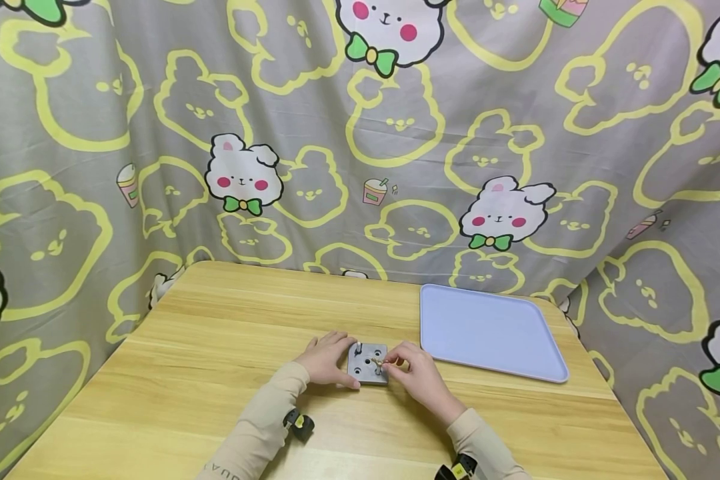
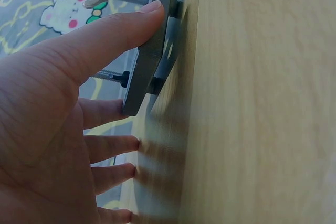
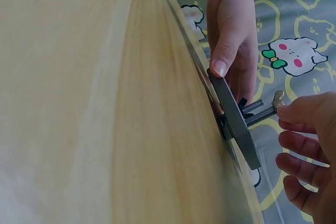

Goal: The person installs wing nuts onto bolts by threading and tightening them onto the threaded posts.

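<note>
Both hands are on the job, close together at the middle of the pale wood-grain surface point(image 1: 246, 320), and between them sits a flat, square grey metal plate point(image 1: 363, 371) pierced with round holes. The left hand point(image 1: 329, 361) has it by the left side: thumb pressing the near edge, index finger touching the far one, the plate gripped in the wide span between them, the other fingers stretched out fairly straight with their tips down by the surface. Short dark stubs show beneath the plate, between it and the wood.

Over to the right hand point(image 1: 414, 371), and it's fine work! Thumb and forefinger are closed in a pinch on a small brass-coloured wing nut point(image 3: 278, 98), right at the top end of a grey threaded bolt point(image 3: 261, 116) that stands up out of the plate; the remaining fingers hang loosely bent. A second threaded bolt point(image 2: 108, 75) stands up from the plate on the left hand's side, with a black collar at its foot.

Off to the right, well apart from the plate, lies a pale lavender-blue rounded tray point(image 1: 486, 330). Beige sleeves point(image 1: 258, 417) cover both forearms, and behind it all hangs a grey curtain point(image 1: 318, 117) with yellow outlines and white rabbit faces.
</note>
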### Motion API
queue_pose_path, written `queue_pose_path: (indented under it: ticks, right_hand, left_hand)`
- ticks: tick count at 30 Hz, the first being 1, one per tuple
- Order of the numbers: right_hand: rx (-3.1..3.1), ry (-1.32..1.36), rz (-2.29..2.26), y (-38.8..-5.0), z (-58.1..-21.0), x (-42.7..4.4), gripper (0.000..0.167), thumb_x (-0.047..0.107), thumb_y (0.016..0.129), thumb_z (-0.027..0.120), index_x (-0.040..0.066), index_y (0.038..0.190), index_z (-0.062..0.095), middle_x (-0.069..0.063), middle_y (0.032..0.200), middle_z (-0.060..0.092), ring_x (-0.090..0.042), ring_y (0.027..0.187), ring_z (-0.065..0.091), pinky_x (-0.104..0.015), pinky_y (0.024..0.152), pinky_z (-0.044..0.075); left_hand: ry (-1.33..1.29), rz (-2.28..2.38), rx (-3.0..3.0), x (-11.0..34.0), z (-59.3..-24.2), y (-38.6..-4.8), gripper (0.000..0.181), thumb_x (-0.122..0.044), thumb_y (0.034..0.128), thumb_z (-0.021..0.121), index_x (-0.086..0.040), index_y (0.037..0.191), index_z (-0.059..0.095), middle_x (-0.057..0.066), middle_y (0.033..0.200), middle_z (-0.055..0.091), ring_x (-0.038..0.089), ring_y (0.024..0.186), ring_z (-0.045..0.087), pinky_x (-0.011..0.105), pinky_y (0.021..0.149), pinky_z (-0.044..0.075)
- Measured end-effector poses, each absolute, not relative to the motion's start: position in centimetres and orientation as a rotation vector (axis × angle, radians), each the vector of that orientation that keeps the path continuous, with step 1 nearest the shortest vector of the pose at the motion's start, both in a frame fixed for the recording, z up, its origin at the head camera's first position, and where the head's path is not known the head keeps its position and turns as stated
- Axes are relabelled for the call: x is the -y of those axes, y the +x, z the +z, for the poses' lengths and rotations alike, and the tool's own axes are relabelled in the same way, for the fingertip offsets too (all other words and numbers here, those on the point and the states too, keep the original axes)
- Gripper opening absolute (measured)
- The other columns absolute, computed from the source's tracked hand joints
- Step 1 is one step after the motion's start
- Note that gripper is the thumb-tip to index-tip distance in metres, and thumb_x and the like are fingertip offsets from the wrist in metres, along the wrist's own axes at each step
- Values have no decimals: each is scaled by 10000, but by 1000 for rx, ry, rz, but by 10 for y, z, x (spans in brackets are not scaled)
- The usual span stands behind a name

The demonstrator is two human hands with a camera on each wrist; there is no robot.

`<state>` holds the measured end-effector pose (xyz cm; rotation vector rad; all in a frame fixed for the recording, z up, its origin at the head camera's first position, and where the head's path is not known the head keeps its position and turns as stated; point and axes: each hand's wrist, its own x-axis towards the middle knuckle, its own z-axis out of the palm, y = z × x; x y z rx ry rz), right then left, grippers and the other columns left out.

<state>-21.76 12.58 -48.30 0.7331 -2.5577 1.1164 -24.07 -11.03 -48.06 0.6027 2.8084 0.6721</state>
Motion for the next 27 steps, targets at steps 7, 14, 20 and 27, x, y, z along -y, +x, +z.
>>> queue_pose_path:
  ticks: [7,14,20,27]
  right_hand:
    - [2554,739,1108,-218,-483,-126,82,135,810,756,192,832,701,81,854,662,-177,789,598,-243,659,505]
    - [2564,732,1098,-218,-484,-125,103,123,802,759,198,820,690,93,843,645,-161,792,589,-238,684,500]
    - [2580,696,1070,-216,-484,-122,139,96,795,761,197,788,666,102,828,630,-93,796,566,-229,723,509]
    - [2560,668,1047,-212,-480,-119,190,79,774,770,201,753,626,115,797,590,-116,772,559,-227,697,505]
  left_hand:
    - [600,672,-2805,111,-480,-241,967,-578,684,791,-131,1458,420,178,1540,374,392,1452,295,695,1147,183]
    - [605,683,-2806,111,-480,-241,964,-572,683,795,-128,1454,425,183,1536,379,398,1448,300,703,1141,184]
    - [605,687,-2810,111,-481,-240,964,-574,675,799,-134,1450,432,180,1533,385,397,1444,309,704,1139,188]
    - [606,683,-2811,110,-481,-240,970,-573,675,799,-129,1453,427,180,1534,383,393,1446,307,699,1143,187]
